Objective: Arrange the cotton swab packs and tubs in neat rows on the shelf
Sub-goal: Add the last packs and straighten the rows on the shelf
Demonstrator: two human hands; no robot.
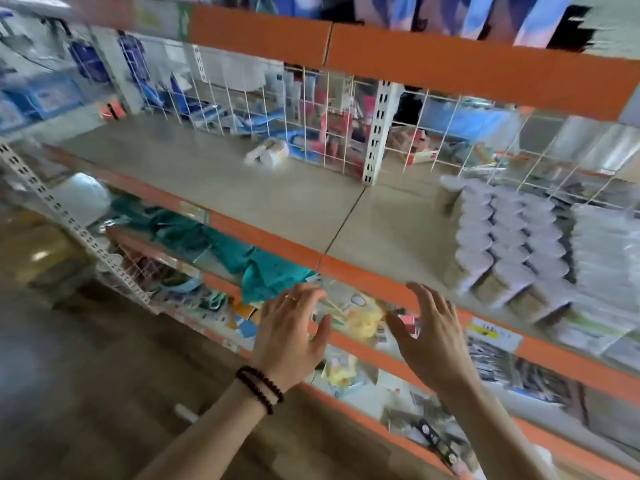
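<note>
Hovering before shelf (pixel 221 174): left hand (pixel 289 336), right hand (pixel 427 336), each grip spread wide, holding nothing; tubs (pixel 498 244) stand rowed, right.

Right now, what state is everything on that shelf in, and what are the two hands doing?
Left hand: open, fingers spread, holding nothing.
Right hand: open, holding nothing.
Tubs: upright, lidded, lined up in neat rows at the right.
Flat packs: stacked beside the tubs.
Stray pack: lying alone near the wire back.
Shelf: mostly bare board.
</note>
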